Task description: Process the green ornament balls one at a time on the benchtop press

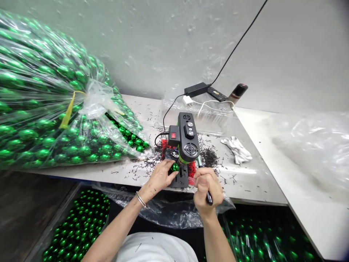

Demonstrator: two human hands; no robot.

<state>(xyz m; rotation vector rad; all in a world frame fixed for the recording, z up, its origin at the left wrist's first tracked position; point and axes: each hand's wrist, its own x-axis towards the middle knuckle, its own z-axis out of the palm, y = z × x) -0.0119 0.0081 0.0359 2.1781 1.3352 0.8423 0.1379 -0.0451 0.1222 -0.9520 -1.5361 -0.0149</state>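
Note:
A small black machine (pixel 188 136) with round vents, a red switch and a side lever stands on the table. My left hand (pixel 163 174) pinches a shiny green ball (pixel 175 167) between thumb and fingers, low at the front of the machine and over its black base plate (pixel 180 182). My right hand (pixel 208 189) is wrapped round the black-handled lever (pixel 209 198) on the machine's right side. The ball's far side is hidden under the machine's head.
A large clear bag (pixel 51 105) of green balls leans at the left. Black shavings (pixel 209 157) litter the table (pixel 253 185). White gloves (pixel 237 149) lie at right, a clear plastic tray (pixel 218 125) with a power adapter (pixel 196 89) behind. More green balls (pixel 79 222) sit below the table edge.

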